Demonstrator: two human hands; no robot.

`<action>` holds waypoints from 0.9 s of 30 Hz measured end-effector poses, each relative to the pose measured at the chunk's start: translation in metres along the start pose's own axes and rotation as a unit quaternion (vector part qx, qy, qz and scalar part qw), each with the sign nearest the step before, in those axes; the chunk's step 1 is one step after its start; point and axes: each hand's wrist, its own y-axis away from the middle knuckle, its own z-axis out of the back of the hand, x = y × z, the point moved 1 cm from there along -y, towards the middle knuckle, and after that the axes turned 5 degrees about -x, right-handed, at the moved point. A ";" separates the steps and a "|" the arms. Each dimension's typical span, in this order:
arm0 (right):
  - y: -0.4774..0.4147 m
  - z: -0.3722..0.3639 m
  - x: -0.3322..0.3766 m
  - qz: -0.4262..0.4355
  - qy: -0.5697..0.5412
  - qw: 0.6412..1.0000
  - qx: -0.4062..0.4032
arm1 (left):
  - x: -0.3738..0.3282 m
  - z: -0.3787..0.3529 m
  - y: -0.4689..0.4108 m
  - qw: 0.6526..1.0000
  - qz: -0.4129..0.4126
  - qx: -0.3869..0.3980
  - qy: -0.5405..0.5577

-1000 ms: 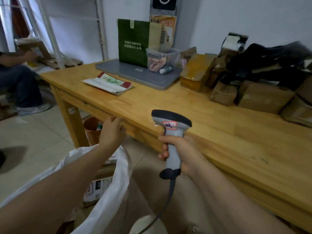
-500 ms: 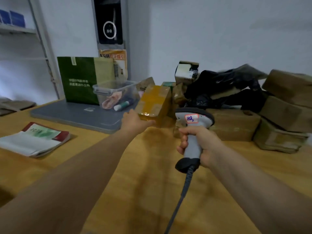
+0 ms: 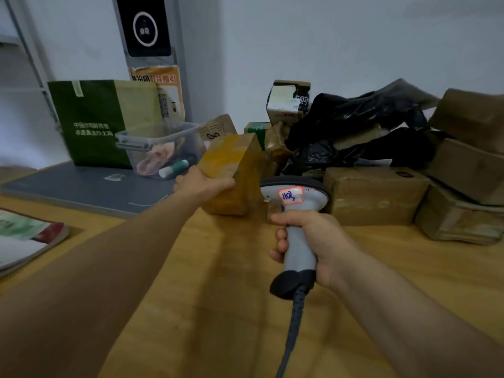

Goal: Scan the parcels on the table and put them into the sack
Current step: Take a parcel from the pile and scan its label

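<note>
My left hand point(image 3: 203, 185) grips a yellow-taped box parcel point(image 3: 234, 170), tilted up on its edge at the middle of the wooden table point(image 3: 218, 296). My right hand point(image 3: 313, 246) holds a grey barcode scanner point(image 3: 296, 203) by its handle, just right of that parcel, with a red-edged label on its head. Its cable runs down toward me. Behind lie several brown taped parcels point(image 3: 373, 195) and black plastic-wrapped parcels point(image 3: 362, 118). The sack is out of view.
A clear plastic tub point(image 3: 161, 148) stands on a grey flat device point(image 3: 90, 186) at the left, with a green paper bag point(image 3: 92, 121) behind it. A booklet point(image 3: 24, 238) lies at the table's left edge. More brown boxes point(image 3: 469, 159) are stacked at the far right.
My view swung from the sack and table edge up to the parcel pile. My left hand left the sack, reached the yellow parcel and now grips and tilts it. The scanner came closer to it.
</note>
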 end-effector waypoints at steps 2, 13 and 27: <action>0.018 0.003 -0.003 -0.023 -0.025 0.999 0.001 | 0.007 0.017 0.027 0.997 0.025 0.038 0.060; 0.151 0.016 -0.074 -0.092 -0.052 0.994 -0.007 | 0.042 0.127 0.223 0.959 0.155 0.193 0.138; 0.230 0.035 -0.099 -0.024 -0.010 1.000 -0.014 | 0.018 0.114 0.251 0.967 -0.003 0.079 -0.242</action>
